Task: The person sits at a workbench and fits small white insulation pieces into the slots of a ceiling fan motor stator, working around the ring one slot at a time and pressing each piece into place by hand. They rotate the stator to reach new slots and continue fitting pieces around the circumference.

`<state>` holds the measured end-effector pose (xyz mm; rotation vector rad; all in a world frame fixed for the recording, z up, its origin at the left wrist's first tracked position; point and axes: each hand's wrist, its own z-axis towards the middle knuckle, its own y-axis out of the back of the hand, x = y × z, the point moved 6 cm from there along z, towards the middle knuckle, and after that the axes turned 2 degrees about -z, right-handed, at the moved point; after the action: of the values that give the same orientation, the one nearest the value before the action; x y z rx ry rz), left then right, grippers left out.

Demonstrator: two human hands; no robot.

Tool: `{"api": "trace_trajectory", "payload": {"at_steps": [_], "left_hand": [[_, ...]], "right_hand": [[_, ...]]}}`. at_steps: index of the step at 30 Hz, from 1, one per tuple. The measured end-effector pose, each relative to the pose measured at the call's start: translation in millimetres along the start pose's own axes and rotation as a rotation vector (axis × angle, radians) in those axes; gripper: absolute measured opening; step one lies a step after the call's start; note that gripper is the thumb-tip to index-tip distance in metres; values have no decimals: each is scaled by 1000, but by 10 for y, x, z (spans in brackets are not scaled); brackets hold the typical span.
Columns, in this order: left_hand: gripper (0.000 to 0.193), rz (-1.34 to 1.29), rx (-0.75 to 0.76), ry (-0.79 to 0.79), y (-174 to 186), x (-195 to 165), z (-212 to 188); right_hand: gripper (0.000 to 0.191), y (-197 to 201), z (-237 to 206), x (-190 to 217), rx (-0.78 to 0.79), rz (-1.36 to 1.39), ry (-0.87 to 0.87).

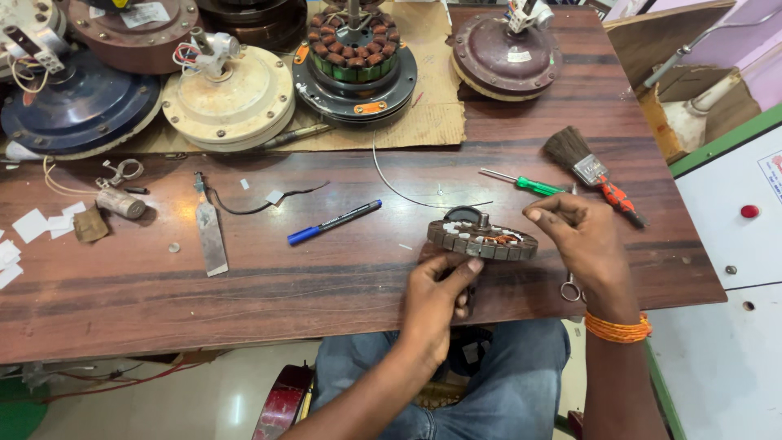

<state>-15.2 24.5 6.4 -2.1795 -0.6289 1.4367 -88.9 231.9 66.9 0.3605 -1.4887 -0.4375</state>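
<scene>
Both hands: you have them on one stator (482,239), at the table's near edge, right of centre.
Left fingers: your left hand (436,300) comes up from below; thumb pressed on the stator's near rim, the other fingers curled under it, so it is gripped and lifted slightly.
Right fingers: your right hand (580,236) sits at the stator's right side, fingertips drawn together and touching its rim; whether they pinch a wire you cannot tell.
Stator: a flat laminated ring with a short shaft standing up in the middle; white slips show in several slots, and a little copper colour on the right. No full set of coils is visible.
Progress: judging from that, the slots look lined and the winding barely begun, if at all; most of the coil work seems left.
Wire (407,194): a thin loose strand curves across the table toward the stator.
Near right: scissors (571,287) lie under your right wrist; a green screwdriver (525,183) and a brush (588,169) lie just beyond.
Near left: a blue pen (334,222), then a scraper (210,232) further off.
Far side: several fan motors (230,94) stand along the back, one with its copper windings (353,41) exposed.
Table (244,293): dark wood, with paper scraps (32,226) at its left end.
</scene>
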Motion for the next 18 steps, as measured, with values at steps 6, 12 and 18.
{"api": "trace_trajectory", "payload": {"at_steps": [6, 12, 18], "left_hand": [[26, 1035, -34, -1304, -352, -906, -717], [37, 1243, 383, -1313, -481, -1148, -351], [40, 1207, 366, -1239, -397, -1061, -252]], "right_hand": [[14, 159, -129, -80, -17, 103, -65], [13, 334, -419, 157, 32, 228, -112], [12, 73, -755, 404, 209, 18, -14]]}}
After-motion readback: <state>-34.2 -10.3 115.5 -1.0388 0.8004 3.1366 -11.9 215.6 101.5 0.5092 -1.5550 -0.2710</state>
